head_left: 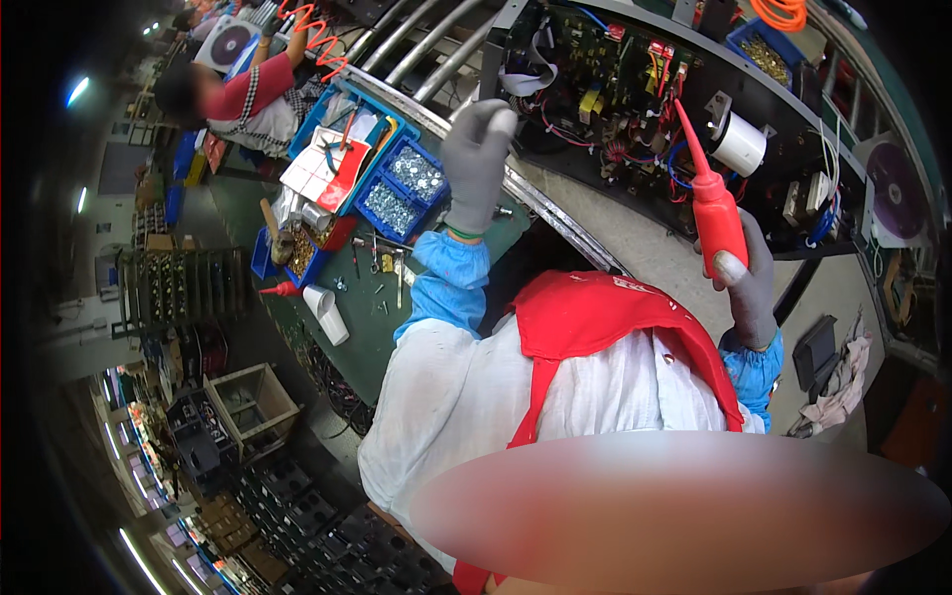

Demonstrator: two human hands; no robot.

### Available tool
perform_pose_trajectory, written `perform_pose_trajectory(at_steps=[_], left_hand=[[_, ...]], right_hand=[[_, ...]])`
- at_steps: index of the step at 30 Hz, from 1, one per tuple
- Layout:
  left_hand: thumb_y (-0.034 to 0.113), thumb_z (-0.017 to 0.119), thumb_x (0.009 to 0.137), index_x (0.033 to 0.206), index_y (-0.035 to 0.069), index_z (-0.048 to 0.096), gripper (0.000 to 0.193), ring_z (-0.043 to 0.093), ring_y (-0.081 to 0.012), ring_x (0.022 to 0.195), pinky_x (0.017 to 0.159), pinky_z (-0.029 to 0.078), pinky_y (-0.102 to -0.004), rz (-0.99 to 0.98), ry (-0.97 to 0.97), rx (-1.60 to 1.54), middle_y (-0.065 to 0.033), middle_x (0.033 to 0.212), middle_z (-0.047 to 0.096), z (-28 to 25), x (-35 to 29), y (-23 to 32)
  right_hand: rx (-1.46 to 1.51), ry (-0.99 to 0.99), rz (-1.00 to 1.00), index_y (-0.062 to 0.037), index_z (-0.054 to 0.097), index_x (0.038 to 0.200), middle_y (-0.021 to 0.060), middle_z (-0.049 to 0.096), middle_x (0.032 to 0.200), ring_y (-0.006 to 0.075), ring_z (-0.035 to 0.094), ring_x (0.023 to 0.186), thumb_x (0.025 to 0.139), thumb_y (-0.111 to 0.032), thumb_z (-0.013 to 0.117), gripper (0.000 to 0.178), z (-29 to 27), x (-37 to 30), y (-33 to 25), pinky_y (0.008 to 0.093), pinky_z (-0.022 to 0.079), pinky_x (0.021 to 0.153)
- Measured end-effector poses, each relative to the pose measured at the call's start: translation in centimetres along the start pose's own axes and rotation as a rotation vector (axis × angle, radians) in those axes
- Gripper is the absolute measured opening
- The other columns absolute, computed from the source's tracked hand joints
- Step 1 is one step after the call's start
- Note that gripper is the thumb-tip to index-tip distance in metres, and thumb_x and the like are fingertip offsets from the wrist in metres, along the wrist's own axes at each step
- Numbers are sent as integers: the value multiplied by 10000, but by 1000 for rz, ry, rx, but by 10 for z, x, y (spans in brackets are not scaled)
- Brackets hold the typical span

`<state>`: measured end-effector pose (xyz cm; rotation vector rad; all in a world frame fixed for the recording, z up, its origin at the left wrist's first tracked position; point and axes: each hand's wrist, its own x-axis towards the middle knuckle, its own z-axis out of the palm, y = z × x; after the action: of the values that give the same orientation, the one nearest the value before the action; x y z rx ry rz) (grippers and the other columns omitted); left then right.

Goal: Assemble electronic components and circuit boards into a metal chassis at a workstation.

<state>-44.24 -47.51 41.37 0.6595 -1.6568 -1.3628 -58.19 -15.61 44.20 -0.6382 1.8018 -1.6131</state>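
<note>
My right hand point(751, 283), in a grey glove, is closed around a red squeeze bottle point(716, 213) with a long tapered nozzle. The nozzle points up into an open black metal chassis point(793, 89), its tip by the red connectors of a circuit board point(605, 94). Beside the nozzle, a white cylinder point(739, 145) is fixed inside the chassis. My left hand point(474, 164), also gloved in grey, is raised near the chassis's left end. Its fingers are loosely bent, the thumb stands apart, and nothing shows in it.
Blue bins of screws and washers point(402, 188) stand on the green bench point(367, 337) at left, near a hammer point(273, 220), a white cup point(325, 315) and another red bottle point(283, 289). Metal rollers point(426, 50) lie beyond. A co-worker point(253, 99) is at far left.
</note>
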Motion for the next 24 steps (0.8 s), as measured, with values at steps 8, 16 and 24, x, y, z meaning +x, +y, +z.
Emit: perform_pose_trajectory(at_steps=[8,16,24], left_hand=[[49,675,873,1083,-7,646,219,612,-131,901,805,501,-277,455,152,26,-72,1034,661,23,10,14],[247,661,874,1173,-8,625,394,617,-330,978,863,502,-402,616,78,327,-195,1134,625,27,68,29],[113,625,905,1150,-39,619,288,614,-315,1066,918,509,-385,811,123,362,-188,1176,611,50,85,-6]], right_hand=[[-456,270,-363,-8,463,1368,127,609,1201,203,620,1048,811,-173,730,639,0,-5,-40,334,483,921],[-600,533,-636,16,498,1300,135,578,1184,197,614,1038,808,-43,749,555,-5,-6,-94,309,509,891],[-616,528,-636,1,546,1196,104,618,1059,163,631,904,807,-105,781,467,0,11,-86,290,534,794]])
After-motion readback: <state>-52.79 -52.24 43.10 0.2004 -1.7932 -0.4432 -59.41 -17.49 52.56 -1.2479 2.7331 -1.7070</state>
